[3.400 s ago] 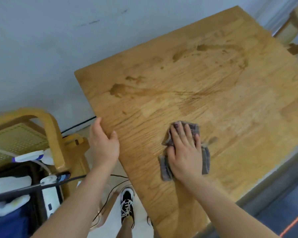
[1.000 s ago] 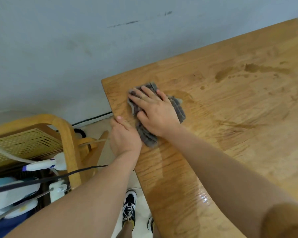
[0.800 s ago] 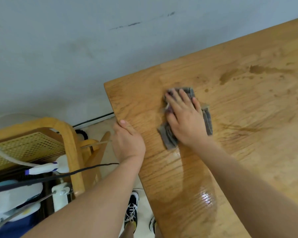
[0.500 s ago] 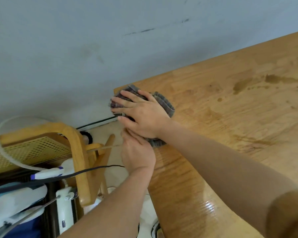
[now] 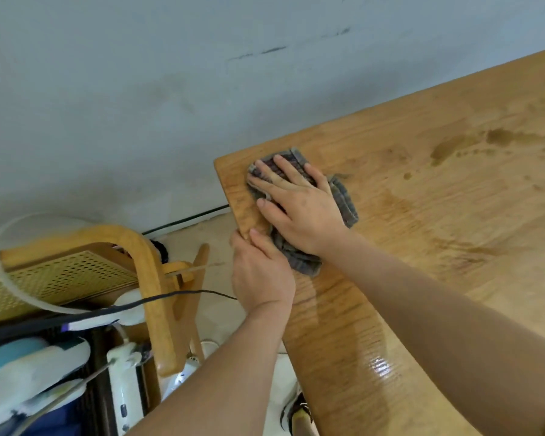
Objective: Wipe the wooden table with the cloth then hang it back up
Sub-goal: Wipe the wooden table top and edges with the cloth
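Observation:
A grey crumpled cloth (image 5: pixel 343 199) lies on the wooden table (image 5: pixel 438 247) close to its far left corner. My right hand (image 5: pixel 299 202) presses flat on the cloth with the fingers spread toward the corner. My left hand (image 5: pixel 260 272) grips the table's left edge just below the cloth, thumb on top. Dark wet stains (image 5: pixel 472 143) show on the wood to the right of the cloth, and a glossy wet patch (image 5: pixel 378 366) lies nearer to me.
A grey wall (image 5: pixel 170 105) runs behind the table. A wooden chair with a cane seat (image 5: pixel 145 272) stands left of the table, with cables, a white power strip (image 5: pixel 123 388) and bags around it. A shoe (image 5: pixel 296 413) shows on the floor below.
My right hand has slid the cloth from the very corner a little to the right and back onto the tabletop. My left hand keeps its hold on the left edge.

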Motion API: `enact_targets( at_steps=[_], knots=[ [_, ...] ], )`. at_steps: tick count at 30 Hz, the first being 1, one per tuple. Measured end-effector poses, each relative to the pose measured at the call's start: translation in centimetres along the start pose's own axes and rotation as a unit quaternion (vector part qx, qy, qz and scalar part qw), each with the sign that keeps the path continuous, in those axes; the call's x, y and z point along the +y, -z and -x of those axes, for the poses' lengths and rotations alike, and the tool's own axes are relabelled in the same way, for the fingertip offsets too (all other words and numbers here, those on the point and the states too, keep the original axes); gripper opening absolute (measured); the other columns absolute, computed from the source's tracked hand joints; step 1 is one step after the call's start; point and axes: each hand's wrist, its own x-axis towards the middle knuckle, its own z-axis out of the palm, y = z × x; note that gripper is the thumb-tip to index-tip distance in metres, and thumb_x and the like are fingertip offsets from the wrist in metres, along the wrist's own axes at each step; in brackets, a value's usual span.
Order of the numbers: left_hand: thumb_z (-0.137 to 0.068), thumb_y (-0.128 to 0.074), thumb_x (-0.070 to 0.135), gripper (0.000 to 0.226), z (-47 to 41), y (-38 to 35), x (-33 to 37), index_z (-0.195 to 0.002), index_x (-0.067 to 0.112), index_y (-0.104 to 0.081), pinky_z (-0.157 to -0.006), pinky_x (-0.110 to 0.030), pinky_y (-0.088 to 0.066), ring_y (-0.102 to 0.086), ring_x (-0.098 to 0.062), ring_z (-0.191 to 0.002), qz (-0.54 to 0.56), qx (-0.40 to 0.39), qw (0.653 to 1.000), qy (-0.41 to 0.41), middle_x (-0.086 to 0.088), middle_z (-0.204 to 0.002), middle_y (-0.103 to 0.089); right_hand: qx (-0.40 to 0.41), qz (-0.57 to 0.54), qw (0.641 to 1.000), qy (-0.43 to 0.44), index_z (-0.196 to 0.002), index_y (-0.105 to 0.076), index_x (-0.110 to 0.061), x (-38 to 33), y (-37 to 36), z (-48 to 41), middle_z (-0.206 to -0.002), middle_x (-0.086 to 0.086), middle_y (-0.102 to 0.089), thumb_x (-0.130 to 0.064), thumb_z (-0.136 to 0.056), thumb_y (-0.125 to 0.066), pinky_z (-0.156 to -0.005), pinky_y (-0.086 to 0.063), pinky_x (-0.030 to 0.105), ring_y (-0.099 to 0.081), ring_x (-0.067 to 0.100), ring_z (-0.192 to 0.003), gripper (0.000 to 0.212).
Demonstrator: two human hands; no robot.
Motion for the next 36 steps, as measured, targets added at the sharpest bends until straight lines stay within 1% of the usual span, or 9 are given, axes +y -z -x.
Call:
enact_targets(
  at_steps=[5, 9, 12, 16, 18, 21, 27, 31, 36],
  knots=[
    [-0.099, -0.032, 0.033, 0.037, -0.2, 0.4, -0.2, -0.123, 0.01, -0.05, -0.065, -0.032, -0.03, -0.058, -0.037, -0.097, 0.039, -0.03, 0.999, 0.018, -0.017, -0.11, -0.064, 0.009, 0.003, 1.0, -0.003, -0.146, -0.033, -0.043, -0.6, -0.2, -1.1, -0.157, -0.02, -0.021, -0.048, -0.101, -0.024, -0.116, -0.002, 0.042, -0.008, 0.005, -0.147, 0.046],
    [-0.092, -0.032, 0.04, 0.044, 0.0, 0.5, -0.9, -0.128, 0.023, -0.052, -0.082, -0.032, -0.042, -0.055, -0.022, -0.108, 0.237, -0.089, 0.967, 0.021, -0.003, -0.122, -0.06, -0.009, 0.003, 1.0, 0.023, -0.146, -0.033, -0.04, -1.6, -0.3, -1.2, -0.158, -0.019, -0.02, -0.047, -0.102, -0.02, -0.118, -0.004, 0.046, -0.008, 0.007, -0.148, 0.047],
    [-0.094, -0.035, 0.031, 0.042, 0.3, 1.3, -1.9, -0.133, 0.028, -0.05, -0.093, -0.022, -0.042, -0.053, -0.003, -0.111, 0.349, -0.127, 0.927, 0.056, 0.009, -0.129, -0.056, 0.002, 0.0, 0.999, 0.038, -0.145, -0.036, -0.039, -2.8, -1.5, 2.5, -0.157, -0.017, -0.024, -0.045, -0.102, -0.019, -0.118, -0.007, 0.046, -0.011, 0.007, -0.147, 0.047],
    [-0.081, -0.041, 0.019, 0.047, 0.7, 2.4, -3.8, -0.125, 0.022, -0.057, -0.1, -0.034, -0.045, -0.059, -0.013, -0.112, 0.402, -0.2, 0.891, 0.066, -0.002, -0.123, -0.063, 0.008, 0.005, 1.0, 0.012, -0.146, -0.037, -0.031, -3.8, -3.1, 9.9, -0.157, -0.012, -0.028, -0.042, -0.101, -0.02, -0.118, -0.013, 0.045, -0.014, 0.008, -0.147, 0.049],
    [-0.081, -0.044, 0.022, 0.05, 1.6, 2.7, -3.2, -0.131, 0.023, -0.05, -0.103, -0.036, -0.041, -0.056, -0.014, -0.117, 0.351, -0.21, 0.912, 0.037, 0.001, -0.127, -0.06, 0.002, 0.003, 1.0, 0.01, -0.146, -0.04, -0.028, -3.5, -3.4, 13.9, -0.157, -0.01, -0.029, -0.043, -0.101, -0.023, -0.119, -0.014, 0.043, -0.015, 0.008, -0.147, 0.05],
    [-0.09, -0.047, 0.046, 0.065, 2.8, 1.6, -2.2, -0.147, 0.025, -0.024, -0.109, -0.038, -0.03, -0.04, -0.017, -0.131, 0.221, -0.172, 0.959, 0.035, 0.003, -0.146, -0.04, 0.001, 0.014, 1.0, -0.004, -0.147, -0.038, -0.028, -0.3, -2.8, 18.6, -0.157, -0.01, -0.025, -0.044, -0.101, -0.024, -0.119, -0.013, 0.04, -0.012, 0.009, -0.148, 0.05],
    [-0.099, -0.026, 0.043, 0.054, 3.0, -0.3, -1.3, -0.142, 0.012, -0.027, -0.082, -0.041, -0.047, -0.057, -0.035, -0.106, 0.03, -0.04, 0.998, 0.022, -0.013, -0.133, -0.052, 0.091, -0.001, 0.958, -0.273, -0.151, -0.025, -0.032, 4.1, -0.6, 12.9, -0.16, -0.014, -0.015, -0.044, -0.1, -0.023, -0.119, -0.002, 0.039, -0.004, 0.007, -0.148, 0.052],
    [-0.099, -0.023, 0.038, 0.05, 3.0, -0.6, -1.4, -0.135, 0.006, -0.034, -0.072, -0.044, -0.046, -0.057, -0.041, -0.1, -0.025, 0.005, 1.0, -0.007, -0.021, -0.123, -0.057, 0.057, -0.034, 0.989, -0.129, -0.147, -0.036, -0.031, 0.0, -1.3, 7.0, -0.159, -0.012, -0.021, -0.044, -0.1, -0.026, -0.12, -0.004, 0.044, -0.009, 0.009, -0.148, 0.05],
    [-0.099, -0.022, 0.038, 0.053, 3.3, -0.3, -0.9, -0.143, 0.007, -0.026, -0.079, -0.043, -0.044, -0.055, -0.041, -0.108, -0.056, -0.001, 0.998, 0.005, -0.021, -0.133, -0.051, 0.014, 0.009, 1.0, 0.005, -0.145, -0.042, -0.027, 2.2, -1.4, 15.4, -0.155, -0.008, -0.032, -0.042, -0.099, -0.029, -0.119, -0.014, 0.038, -0.018, 0.009, -0.146, 0.05]
  ],
)
